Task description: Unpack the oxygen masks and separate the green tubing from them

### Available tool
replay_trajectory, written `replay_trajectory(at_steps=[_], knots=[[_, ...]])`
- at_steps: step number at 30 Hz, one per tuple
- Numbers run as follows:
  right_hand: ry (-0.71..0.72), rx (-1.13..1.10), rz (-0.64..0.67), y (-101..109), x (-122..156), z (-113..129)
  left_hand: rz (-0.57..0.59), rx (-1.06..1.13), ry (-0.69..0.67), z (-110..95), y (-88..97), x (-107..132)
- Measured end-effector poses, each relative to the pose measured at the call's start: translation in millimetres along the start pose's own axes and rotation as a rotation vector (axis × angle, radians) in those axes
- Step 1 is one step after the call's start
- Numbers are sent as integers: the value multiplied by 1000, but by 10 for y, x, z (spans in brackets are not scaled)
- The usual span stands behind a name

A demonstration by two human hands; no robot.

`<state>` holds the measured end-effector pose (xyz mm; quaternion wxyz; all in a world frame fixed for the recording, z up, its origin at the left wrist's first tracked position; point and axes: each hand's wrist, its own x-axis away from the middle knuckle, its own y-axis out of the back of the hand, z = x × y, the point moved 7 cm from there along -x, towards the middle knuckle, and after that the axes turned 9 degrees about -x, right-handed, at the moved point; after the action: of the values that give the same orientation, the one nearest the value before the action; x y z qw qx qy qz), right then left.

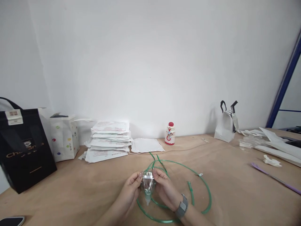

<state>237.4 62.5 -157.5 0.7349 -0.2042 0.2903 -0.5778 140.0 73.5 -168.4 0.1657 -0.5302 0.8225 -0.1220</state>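
Note:
My left hand (129,192) and my right hand (166,188) both grip a clear plastic oxygen mask (147,185) between their fingertips, just above the wooden table (82,188). The mask has a metal strip at its top and a short nozzle at its bottom. Green tubing (199,182) lies coiled in loops on the table around and behind the hands. A grey watch sits on my right wrist (182,207).
A stack of white sealed packages (109,141) and a flat white pouch (145,145) lie behind. A black paper bag (22,147) and dotted white bag (64,138) stand left. A small red-capped bottle (170,134), white bag (227,124), wrappers (272,144) and purple strip (275,178) sit right. A phone (11,221) lies bottom left.

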Motion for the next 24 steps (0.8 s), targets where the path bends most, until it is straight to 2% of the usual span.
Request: replay_trajectory(at_steps=[8, 10, 13, 18, 20, 24], knots=[[-49, -178, -44, 77, -7, -135, 47, 83, 50, 47, -110, 17], [-40, -105, -38, 82, -15, -94, 43, 85, 53, 29, -109, 24], [14, 137, -33, 94, -32, 17, 48, 67, 59, -21, -84, 43], [83, 459, 13, 70, -55, 81, 93, -88, 34, -51, -20, 21], [52, 474, 8, 75, -59, 32, 95, -99, 32, -31, 7, -4], [11, 363, -74, 146, -64, -47, 87, -76, 63, -6, 20, -17]])
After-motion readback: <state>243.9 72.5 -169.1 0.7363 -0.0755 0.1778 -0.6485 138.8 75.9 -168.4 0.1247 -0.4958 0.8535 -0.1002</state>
